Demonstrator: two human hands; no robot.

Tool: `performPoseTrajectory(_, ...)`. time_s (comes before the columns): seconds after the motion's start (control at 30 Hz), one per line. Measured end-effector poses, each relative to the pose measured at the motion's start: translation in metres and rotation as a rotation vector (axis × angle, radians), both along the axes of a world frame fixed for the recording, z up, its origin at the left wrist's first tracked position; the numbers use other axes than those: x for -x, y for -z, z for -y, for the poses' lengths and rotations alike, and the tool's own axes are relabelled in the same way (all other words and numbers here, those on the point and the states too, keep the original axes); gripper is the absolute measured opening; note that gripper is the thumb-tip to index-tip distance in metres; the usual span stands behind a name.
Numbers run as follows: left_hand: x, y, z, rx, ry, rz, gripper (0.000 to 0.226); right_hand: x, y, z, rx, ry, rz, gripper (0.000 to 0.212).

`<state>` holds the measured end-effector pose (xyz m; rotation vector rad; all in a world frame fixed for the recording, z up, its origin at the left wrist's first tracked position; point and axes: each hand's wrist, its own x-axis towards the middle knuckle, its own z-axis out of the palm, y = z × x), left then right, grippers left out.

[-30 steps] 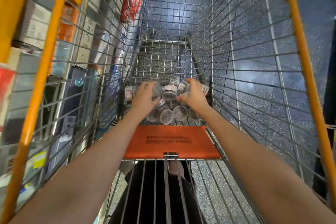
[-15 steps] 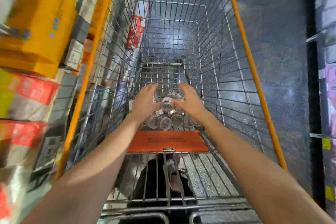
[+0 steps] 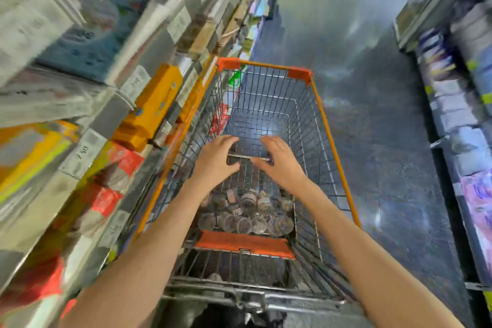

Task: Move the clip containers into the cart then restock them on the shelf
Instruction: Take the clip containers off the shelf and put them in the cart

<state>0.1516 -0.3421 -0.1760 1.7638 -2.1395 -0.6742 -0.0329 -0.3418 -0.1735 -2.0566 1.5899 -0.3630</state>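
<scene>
Several small clear round clip containers (image 3: 250,217) lie piled on the floor of the wire cart (image 3: 333,141), against the orange flap (image 3: 245,243) at its near end. My left hand (image 3: 215,160) and my right hand (image 3: 279,164) hover side by side above the cart's middle, higher than the pile and past it. Both have their fingers spread and lightly bent, palms turned toward each other, and hold nothing. Neither hand touches the containers.
Stocked shelves (image 3: 87,104) with yellow and red packs and price labels run close along the cart's left side. Across the dark speckled aisle floor (image 3: 372,104) stands another shelf unit (image 3: 458,114). The far half of the cart holds nothing.
Both hands have let go of the containers and risen out of the pile. The view has lifted and pulled back, so the whole cart and the shelves show.
</scene>
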Motion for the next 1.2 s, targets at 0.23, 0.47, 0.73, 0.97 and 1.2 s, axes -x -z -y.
performPoseTrajectory(0.23, -0.01, -0.078, -0.021, 0.092, -0.076, 0.12, 0.064, -0.01, -0.074, -0.004, 0.079, -0.16, 0.029, 0.062)
performPoseTrajectory(0.47, -0.026, -0.143, -0.066, 0.131, -0.191, 0.139, 0.063, -0.026, -0.126, -0.022, 0.138, -0.347, 0.009, 0.066)
performPoseTrajectory(0.73, -0.063, -0.202, -0.158, 0.254, -0.416, 0.185, 0.058, -0.058, -0.196, -0.067, 0.259, -0.636, 0.009, 0.064)
performPoseTrajectory(0.97, -0.098, -0.259, -0.236, 0.281, -0.582, 0.281, 0.061, -0.118, -0.255, -0.113, 0.308, -0.864, 0.067, 0.07)
performPoseTrajectory(1.2, -0.123, -0.314, -0.309, 0.292, -0.728, 0.28, 0.06, -0.174, -0.292, -0.155, 0.351, -1.035, 0.1, 0.075)
